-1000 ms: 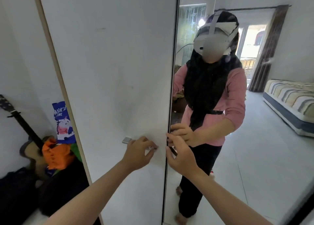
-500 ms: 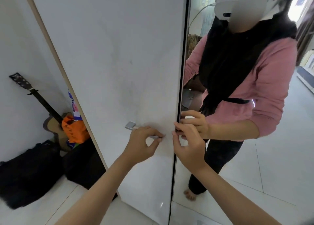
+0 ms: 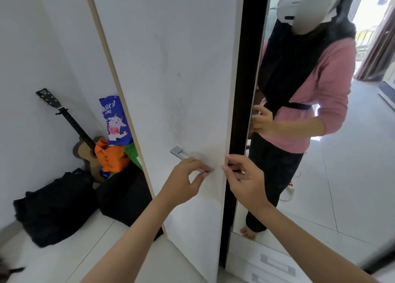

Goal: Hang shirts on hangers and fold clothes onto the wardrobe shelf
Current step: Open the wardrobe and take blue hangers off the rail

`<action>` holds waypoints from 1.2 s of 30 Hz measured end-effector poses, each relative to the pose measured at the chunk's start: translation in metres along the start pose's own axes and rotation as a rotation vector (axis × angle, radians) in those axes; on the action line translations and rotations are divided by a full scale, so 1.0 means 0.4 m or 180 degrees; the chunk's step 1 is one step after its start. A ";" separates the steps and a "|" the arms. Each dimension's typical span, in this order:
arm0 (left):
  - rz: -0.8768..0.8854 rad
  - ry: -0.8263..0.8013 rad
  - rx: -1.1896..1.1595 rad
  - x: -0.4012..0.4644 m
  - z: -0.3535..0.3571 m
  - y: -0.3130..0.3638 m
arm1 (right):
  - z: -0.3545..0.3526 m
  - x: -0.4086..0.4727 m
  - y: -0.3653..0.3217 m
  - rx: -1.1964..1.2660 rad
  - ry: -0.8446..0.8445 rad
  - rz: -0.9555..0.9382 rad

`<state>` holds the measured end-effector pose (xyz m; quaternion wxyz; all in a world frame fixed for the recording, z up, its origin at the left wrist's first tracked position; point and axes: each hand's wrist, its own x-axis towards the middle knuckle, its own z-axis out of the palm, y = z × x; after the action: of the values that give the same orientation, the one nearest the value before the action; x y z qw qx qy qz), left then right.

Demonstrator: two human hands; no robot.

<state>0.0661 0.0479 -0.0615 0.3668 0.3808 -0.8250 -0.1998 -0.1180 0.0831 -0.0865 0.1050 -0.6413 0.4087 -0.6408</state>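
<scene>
- Head view: one white wardrobe door [image 3: 171,79] is seen ajar, a dark gap shown along its right edge.
- One metal handle [image 3: 188,157] near that edge is pinched by the left hand [image 3: 183,182], fingers curled round the bar.
- The door's right edge is gripped by the right hand [image 3: 245,180], fingertips hooked behind it.
- One mirror door [image 3: 320,176] stands just right; two drawer handles [image 3: 275,263] are counted below.
- One guitar [image 3: 85,146] and two black bags [image 3: 55,206] lie left.

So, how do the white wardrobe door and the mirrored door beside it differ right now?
The white wardrobe door stands ajar, with a dark gap at its edge; the mirrored door looks shut. The white door is plain and matte, while the mirrored door reflects the person and the room. The left hand grips the white door's metal handle; the right hand is at the gap, fingers curled round the mirrored door's edge. Both are tall and stand side by side.
</scene>
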 end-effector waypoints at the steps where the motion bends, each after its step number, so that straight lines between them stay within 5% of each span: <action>1: -0.0044 0.0018 -0.0025 -0.021 -0.009 -0.002 | 0.011 -0.015 -0.016 0.0018 -0.0010 0.0020; 10: -0.0293 0.0175 -0.0114 -0.284 -0.172 -0.041 | 0.184 -0.152 -0.212 0.0082 -0.0239 -0.0184; 17: -0.0656 0.0341 0.0189 -0.439 -0.338 -0.079 | 0.328 -0.150 -0.336 0.0388 -0.1240 -0.0575; 25: -0.0370 0.1989 -0.0241 -0.506 -0.492 -0.020 | 0.553 -0.020 -0.426 0.0879 -0.1583 -0.0853; 29: -0.0421 0.2574 0.0268 -0.487 -0.595 -0.029 | 0.677 0.070 -0.475 0.1104 -0.1652 -0.1327; 36: -0.0809 0.2745 0.1634 -0.392 -0.797 -0.051 | 0.865 0.268 -0.505 0.0949 -0.1317 -0.1972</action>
<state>0.3864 0.1407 0.0626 0.5411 0.6034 -0.5685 0.1412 0.2583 0.0079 0.0710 0.0788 -0.8274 0.0688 -0.5517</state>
